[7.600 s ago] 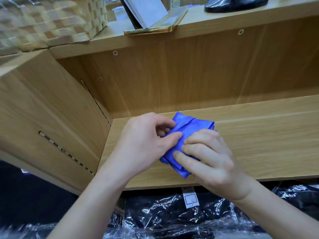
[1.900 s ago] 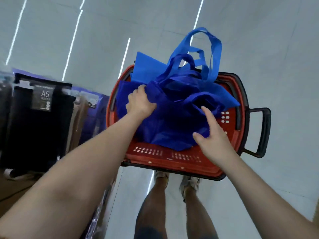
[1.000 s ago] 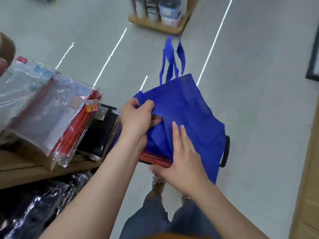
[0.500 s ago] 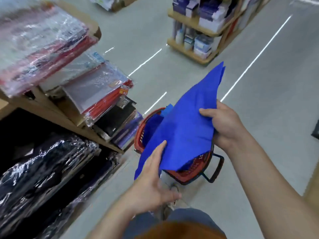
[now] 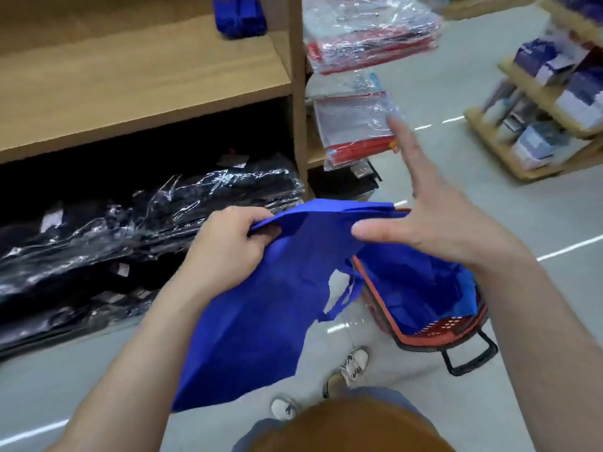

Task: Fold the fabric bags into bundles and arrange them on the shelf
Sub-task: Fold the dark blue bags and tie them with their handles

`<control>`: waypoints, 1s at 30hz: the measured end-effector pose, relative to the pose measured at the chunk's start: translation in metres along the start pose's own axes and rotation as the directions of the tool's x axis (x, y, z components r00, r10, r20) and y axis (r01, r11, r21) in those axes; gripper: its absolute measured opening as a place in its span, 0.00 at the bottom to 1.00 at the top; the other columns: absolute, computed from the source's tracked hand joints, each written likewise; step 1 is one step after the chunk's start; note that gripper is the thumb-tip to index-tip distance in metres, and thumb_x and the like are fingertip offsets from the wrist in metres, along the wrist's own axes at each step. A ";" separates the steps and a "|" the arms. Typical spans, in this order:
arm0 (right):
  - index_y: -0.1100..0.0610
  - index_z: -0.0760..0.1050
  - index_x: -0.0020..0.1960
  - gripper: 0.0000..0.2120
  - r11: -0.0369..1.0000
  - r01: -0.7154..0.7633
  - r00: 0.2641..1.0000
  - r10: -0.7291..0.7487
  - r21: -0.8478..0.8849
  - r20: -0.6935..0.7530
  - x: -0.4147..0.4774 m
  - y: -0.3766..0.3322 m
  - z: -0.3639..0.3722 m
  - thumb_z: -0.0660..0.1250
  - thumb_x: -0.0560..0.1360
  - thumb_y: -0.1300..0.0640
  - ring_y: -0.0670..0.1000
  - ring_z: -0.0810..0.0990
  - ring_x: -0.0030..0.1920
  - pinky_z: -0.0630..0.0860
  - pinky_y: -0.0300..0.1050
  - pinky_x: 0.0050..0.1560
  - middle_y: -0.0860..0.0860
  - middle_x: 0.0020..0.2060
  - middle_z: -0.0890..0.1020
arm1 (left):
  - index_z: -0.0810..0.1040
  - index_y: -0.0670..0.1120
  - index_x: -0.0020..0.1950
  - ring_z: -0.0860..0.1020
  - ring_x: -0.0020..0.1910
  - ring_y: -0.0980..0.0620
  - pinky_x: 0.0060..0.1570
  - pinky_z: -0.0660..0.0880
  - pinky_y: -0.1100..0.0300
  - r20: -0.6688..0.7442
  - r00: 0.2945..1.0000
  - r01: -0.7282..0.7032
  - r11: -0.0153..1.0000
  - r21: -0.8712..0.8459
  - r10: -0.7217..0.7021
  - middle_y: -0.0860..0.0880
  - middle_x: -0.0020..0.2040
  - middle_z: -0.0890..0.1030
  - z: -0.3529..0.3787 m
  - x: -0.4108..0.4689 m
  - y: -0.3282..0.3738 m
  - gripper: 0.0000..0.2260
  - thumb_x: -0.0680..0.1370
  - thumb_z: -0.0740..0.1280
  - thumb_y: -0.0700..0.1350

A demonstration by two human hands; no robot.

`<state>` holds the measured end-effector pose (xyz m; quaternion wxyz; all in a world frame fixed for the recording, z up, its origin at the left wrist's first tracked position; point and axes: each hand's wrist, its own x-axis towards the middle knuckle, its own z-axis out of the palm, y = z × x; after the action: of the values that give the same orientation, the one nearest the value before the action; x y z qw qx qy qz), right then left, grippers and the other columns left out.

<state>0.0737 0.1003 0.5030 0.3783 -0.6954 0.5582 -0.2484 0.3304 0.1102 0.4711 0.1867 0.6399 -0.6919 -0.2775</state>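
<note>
A blue fabric bag (image 5: 257,321) hangs in the air in front of me, its handles dangling on the right side. My left hand (image 5: 228,246) grips its upper left corner. My right hand (image 5: 434,220) is spread with straight fingers, its thumb lying on the bag's top edge. More blue bags (image 5: 421,285) fill a red shopping basket (image 5: 437,334) on the floor at the right. A folded blue bundle (image 5: 239,16) lies at the right end of the wooden shelf (image 5: 137,79).
Black goods in clear plastic (image 5: 130,230) fill the lower shelf. A wooden upright (image 5: 298,93) closes the shelf's right end, with red and clear plastic folders (image 5: 355,125) beyond it. Another display rack (image 5: 551,102) stands across the aisle. My feet (image 5: 349,370) are on the grey floor.
I have turned from the basket back toward the shelf. The bag now hangs from my left hand at its top corner, and my right hand has let go and spread its fingers.
</note>
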 end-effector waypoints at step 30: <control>0.59 0.78 0.54 0.13 0.864 -0.130 0.706 -0.264 0.486 0.657 0.259 -0.324 0.245 0.66 0.75 0.51 0.51 0.82 0.57 0.83 0.48 0.49 0.51 0.49 0.85 | 0.73 0.53 0.49 0.77 0.47 0.41 0.48 0.72 0.48 -0.847 0.317 0.782 0.622 -0.021 -0.427 0.48 0.44 0.78 -0.349 -0.202 -0.310 0.07 0.81 0.59 0.55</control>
<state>0.5175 -0.0594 0.5987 0.7184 -0.6351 0.2602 -0.1131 0.8098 0.2513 0.5687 0.2151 0.9289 -0.2715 0.1314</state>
